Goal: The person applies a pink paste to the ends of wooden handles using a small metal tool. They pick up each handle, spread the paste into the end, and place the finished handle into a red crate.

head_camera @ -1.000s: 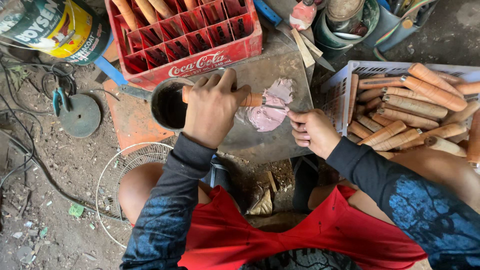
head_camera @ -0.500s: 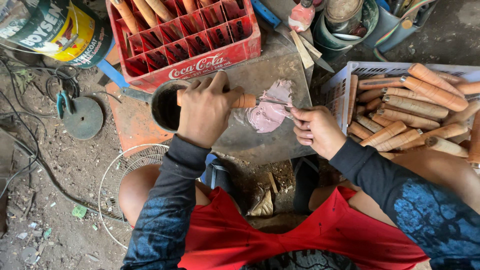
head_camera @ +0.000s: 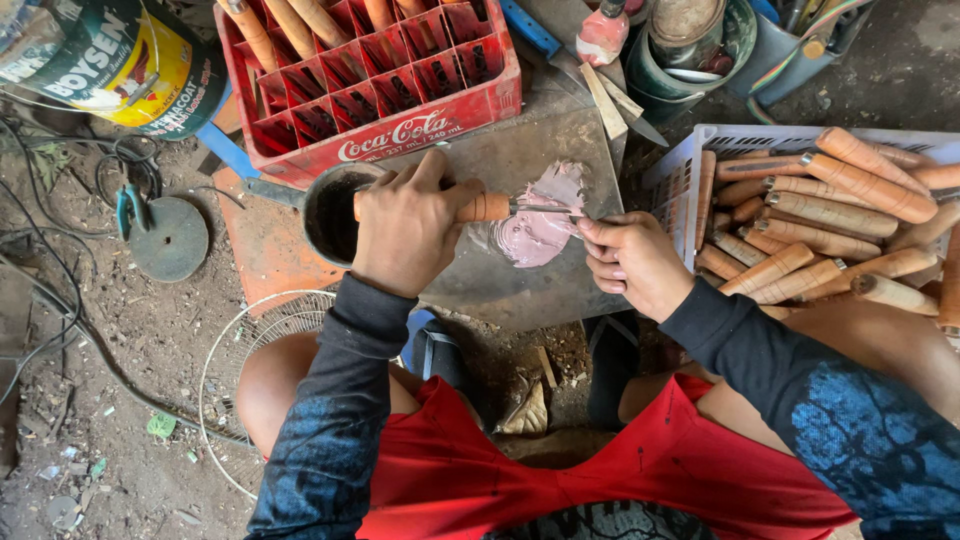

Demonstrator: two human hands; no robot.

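1. The left hand [head_camera: 405, 228] had its grip closed around an orange wooden handle [head_camera: 487, 207], held level over the grey slab [head_camera: 520, 290] that served as the counter, near the slab's left edge.
2. A thin metal shank [head_camera: 545, 209] ran from that handle to the right, across a smear of pink paste [head_camera: 535, 232] spread on the middle of the slab.
3. The right hand [head_camera: 632, 262] sat at the slab's right edge, its grip narrow, fingertips pinched on the far end of the shank, just beside the paste.
4. A dark round cup [head_camera: 330, 212] stood at the slab's left edge, touching or partly under the left hand; what it held I could not tell.
5. A red bottle crate [head_camera: 400, 135] lay along the slab's far edge, several more wooden handles standing in its compartments.
6. A white plastic basket [head_camera: 690, 165] sat just off the slab's right edge, filled with a pile of loose handles [head_camera: 820, 230] lying mostly sideways.
7. A paint can [head_camera: 110, 60] lay on the dirt floor at the far left, well apart from both hands, with a wire fan guard [head_camera: 260, 340] on the ground beside the person's left knee.
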